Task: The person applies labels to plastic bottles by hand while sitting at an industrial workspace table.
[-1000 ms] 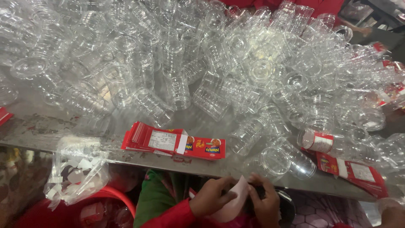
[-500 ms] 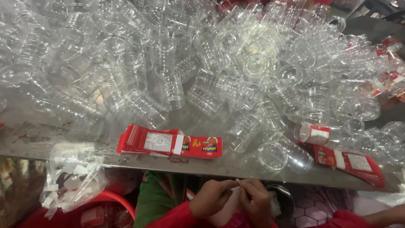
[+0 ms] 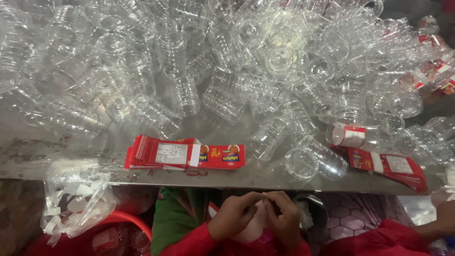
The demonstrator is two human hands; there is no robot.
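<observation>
Below the table's front edge, my left hand (image 3: 233, 215) and my right hand (image 3: 286, 217) close together around a pale clear plastic jar (image 3: 253, 230) held over my lap. Their fingertips pinch together at its top; what they pinch is too small to tell. A stack of red printed labels (image 3: 187, 154) lies on the steel table (image 3: 57, 154) just above my hands. One jar with a red label on it (image 3: 348, 135) lies on its side to the right.
Many clear plastic jars (image 3: 227, 66) are heaped over the table, one lying open (image 3: 303, 166) by the front edge. More red labels (image 3: 391, 166) lie at right. A clear bag of white strips (image 3: 78, 199) hangs at left above a red bin (image 3: 125, 223). Another person's red-sleeved arm (image 3: 438, 227) is at bottom right.
The white strip that stood up between my hands is no longer visible. My hands have drawn closer, fingertips now meeting over the jar. The view shifted slightly left.
</observation>
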